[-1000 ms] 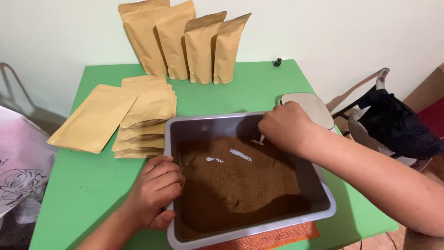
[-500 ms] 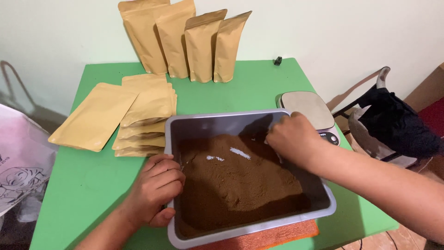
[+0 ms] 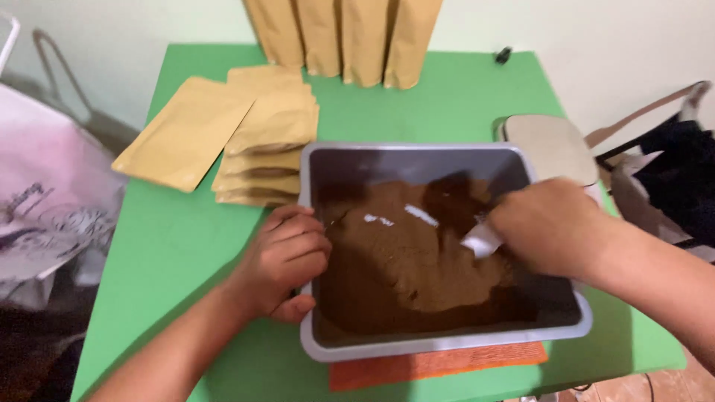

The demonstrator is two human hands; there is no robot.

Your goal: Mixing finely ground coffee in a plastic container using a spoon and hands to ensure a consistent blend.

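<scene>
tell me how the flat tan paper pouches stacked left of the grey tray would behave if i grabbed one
One flat tan paper pouch would probably feel light, since they look empty and lie thin. It would likely flex rather than stay rigid, as the stack's edges sag slightly. Pulling one may drag its neighbours across the green table, because they overlap loosely.

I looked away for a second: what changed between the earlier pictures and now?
The right hand moved from the far rim of the grey tub down into the brown powder, and a small white scoop now shows under its fingers. The left hand still grips the tub's left rim. The flat pouches stayed put.
</scene>
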